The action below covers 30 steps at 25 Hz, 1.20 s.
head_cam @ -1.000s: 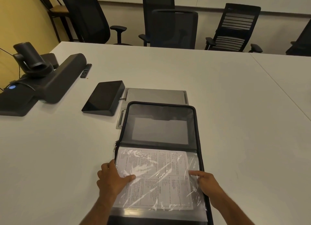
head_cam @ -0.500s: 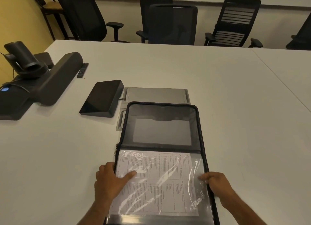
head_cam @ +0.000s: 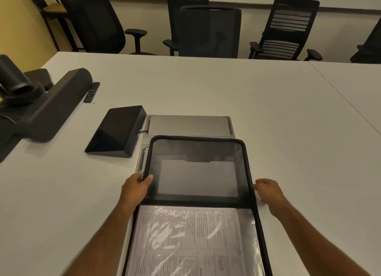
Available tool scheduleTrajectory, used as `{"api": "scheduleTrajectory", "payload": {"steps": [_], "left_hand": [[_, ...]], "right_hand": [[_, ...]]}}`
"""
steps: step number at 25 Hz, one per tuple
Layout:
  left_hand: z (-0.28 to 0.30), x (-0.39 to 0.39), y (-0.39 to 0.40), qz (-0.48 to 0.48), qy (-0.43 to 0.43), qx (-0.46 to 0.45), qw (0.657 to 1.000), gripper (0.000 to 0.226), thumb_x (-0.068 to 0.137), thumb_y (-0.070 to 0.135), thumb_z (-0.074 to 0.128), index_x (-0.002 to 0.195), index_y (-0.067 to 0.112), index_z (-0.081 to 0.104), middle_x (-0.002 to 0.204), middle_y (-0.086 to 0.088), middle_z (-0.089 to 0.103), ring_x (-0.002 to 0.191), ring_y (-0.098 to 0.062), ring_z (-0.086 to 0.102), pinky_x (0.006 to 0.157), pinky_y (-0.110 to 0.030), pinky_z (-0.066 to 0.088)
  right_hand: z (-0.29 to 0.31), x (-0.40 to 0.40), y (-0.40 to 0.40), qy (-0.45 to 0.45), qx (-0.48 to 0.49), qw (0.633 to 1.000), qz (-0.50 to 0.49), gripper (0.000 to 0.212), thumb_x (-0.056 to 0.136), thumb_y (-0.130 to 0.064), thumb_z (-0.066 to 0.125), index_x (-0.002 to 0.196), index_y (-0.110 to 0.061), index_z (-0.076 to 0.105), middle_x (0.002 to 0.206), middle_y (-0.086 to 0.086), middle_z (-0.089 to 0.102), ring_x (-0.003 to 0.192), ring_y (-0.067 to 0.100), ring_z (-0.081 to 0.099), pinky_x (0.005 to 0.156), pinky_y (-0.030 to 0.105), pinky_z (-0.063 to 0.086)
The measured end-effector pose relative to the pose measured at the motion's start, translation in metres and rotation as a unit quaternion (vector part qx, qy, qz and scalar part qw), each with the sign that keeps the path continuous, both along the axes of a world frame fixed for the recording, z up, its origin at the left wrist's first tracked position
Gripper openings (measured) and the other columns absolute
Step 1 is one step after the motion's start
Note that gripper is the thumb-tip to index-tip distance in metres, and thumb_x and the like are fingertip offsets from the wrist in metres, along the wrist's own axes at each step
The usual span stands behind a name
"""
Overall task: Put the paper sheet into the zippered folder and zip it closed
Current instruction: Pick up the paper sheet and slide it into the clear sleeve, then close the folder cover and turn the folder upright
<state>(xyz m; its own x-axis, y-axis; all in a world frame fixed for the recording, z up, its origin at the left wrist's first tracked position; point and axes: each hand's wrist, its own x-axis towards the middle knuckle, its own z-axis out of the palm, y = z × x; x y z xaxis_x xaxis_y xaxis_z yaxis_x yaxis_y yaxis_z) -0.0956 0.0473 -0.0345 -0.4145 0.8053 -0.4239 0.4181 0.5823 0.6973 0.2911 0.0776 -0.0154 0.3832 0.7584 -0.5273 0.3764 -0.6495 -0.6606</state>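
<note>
Room: meeting room with a white table (head_cam: 206, 90), black office chairs (head_cam: 210, 30) along its far side, a yellow wall at far left.
Folder: the zippered folder (head_cam: 198, 168) lies open on the table, its mesh-lined upper flap flat and reaching away beyond both hands, its lower half running toward the person between the forearms.
Sheet: the paper sheet (head_cam: 185, 240) sits in the lower half under a glossy clear sleeve, nearer the person than either hand.
Left hand: the left hand (head_cam: 135, 190) grips the flap's left zipper edge, thumb curled over onto the mesh.
Right hand: the right hand (head_cam: 268, 190) is at the flap's right edge with curled fingertips touching the rim; whether it truly grasps I cannot tell.
Change: half a second ago both hands lay on the sleeved sheet; now they have moved up to the flap's two sides, and the sheet stays put with nothing holding it.
Meaning: loading looks finished; the likely step in hand is folding the flap down over the sheet, with zipping not yet begun.
Beyond the left hand: a dark tablet console (head_cam: 117, 131) and, further left, a black speaker bar (head_cam: 55, 104) with a camera (head_cam: 14, 81) and a remote (head_cam: 91, 92).
Beyond the flap: a grey cable hatch (head_cam: 189, 125), partly covered.
</note>
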Motion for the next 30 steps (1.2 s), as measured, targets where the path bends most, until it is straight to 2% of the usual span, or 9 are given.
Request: {"api": "scheduleTrajectory", "payload": {"steps": [4,7,11,15,19,21,24,26,30], "left_hand": [[-0.002,-0.001,0.026,0.028,0.013,-0.004,1.0,0.026,0.097,0.034,0.055,0.097,0.009,0.063,0.103,-0.013,0.066,0.095,-0.029,0.061,0.089,-0.044,0.051],[-0.001,0.002,0.031,0.051,0.031,-0.003,0.998,0.033,0.098,0.037,0.052,0.075,0.013,0.059,0.08,-0.011,0.063,0.078,-0.027,0.06,0.08,-0.043,0.052],[0.004,0.005,0.028,0.109,-0.049,0.02,0.993,0.034,0.099,0.042,0.049,0.075,0.019,0.055,0.08,-0.009,0.061,0.076,-0.026,0.06,0.079,-0.043,0.052],[0.016,0.002,0.018,0.13,-0.098,0.05,0.985,0.035,0.098,0.053,0.042,0.078,0.026,0.05,0.082,-0.003,0.06,0.078,-0.023,0.061,0.067,-0.034,0.047],[0.032,0.002,0.004,0.149,-0.11,0.072,0.98,0.048,0.095,0.062,0.036,0.108,0.02,0.055,0.103,-0.002,0.06,0.081,-0.019,0.063,0.071,-0.032,0.051],[0.043,0.0,-0.004,0.165,-0.133,0.069,0.975,0.062,0.092,0.067,0.035,0.121,0.016,0.056,0.109,-0.001,0.058,0.085,-0.022,0.065,0.078,-0.036,0.056],[0.061,-0.005,-0.024,0.185,-0.197,0.051,0.961,0.069,0.087,0.072,0.039,0.121,0.014,0.056,0.11,-0.003,0.058,0.087,-0.026,0.068,0.069,-0.033,0.058],[0.07,-0.008,-0.039,0.189,-0.242,0.049,0.95,0.066,0.087,0.071,0.043,0.112,0.012,0.057,0.105,-0.006,0.063,0.085,-0.029,0.069,0.066,-0.034,0.059],[0.077,-0.014,-0.074,0.181,-0.264,0.05,0.946,0.048,0.094,0.048,0.055,0.104,0.002,0.064,0.094,-0.017,0.069,0.087,-0.033,0.07,0.079,-0.043,0.059]], "right_hand": [[-0.003,-0.008,0.023,-0.02,-0.003,0.999,0.026,0.017,0.091,-0.009,0.059,0.106,-0.002,0.063,0.11,0.022,0.063,0.091,0.031,0.059,0.087,0.041,0.049],[-0.009,-0.008,0.025,0.015,-0.02,0.999,0.024,0.021,0.092,-0.005,0.057,0.113,-0.006,0.06,0.112,0.017,0.063,0.099,0.031,0.059,0.085,0.041,0.054],[-0.004,-0.004,0.023,0.072,-0.01,0.996,-0.044,0.03,0.094,-0.004,0.052,0.123,-0.006,0.057,0.109,0.019,0.061,0.093,0.03,0.061,0.071,0.035,0.057],[0.01,0.001,0.018,0.166,0.004,0.98,-0.111,0.031,0.095,-0.018,0.054,0.124,-0.007,0.054,0.108,0.015,0.058,0.084,0.026,0.061,0.081,0.04,0.058],[0.025,0.005,-0.001,0.229,0.043,0.966,-0.116,0.035,0.095,-0.041,0.051,0.11,-0.011,0.058,0.072,0.013,0.057,0.07,0.025,0.062,0.078,0.041,0.058],[0.034,0.008,-0.013,0.242,0.055,0.962,-0.111,0.041,0.093,-0.05,0.048,0.109,-0.013,0.057,0.077,0.016,0.061,0.077,0.03,0.066,0.082,0.044,0.057],[0.046,0.014,-0.032,0.264,0.054,0.958,-0.103,0.049,0.089,-0.06,0.047,0.107,-0.015,0.056,0.093,0.019,0.068,0.089,0.036,0.069,0.083,0.046,0.057],[0.053,0.018,-0.045,0.271,0.053,0.957,-0.088,0.049,0.09,-0.058,0.049,0.104,-0.013,0.059,0.088,0.019,0.072,0.083,0.035,0.071,0.081,0.045,0.058],[0.06,0.03,-0.077,0.291,0.033,0.954,-0.061,0.039,0.093,-0.034,0.049,0.111,-0.003,0.061,0.085,0.022,0.073,0.077,0.035,0.068,0.079,0.045,0.058]]}}
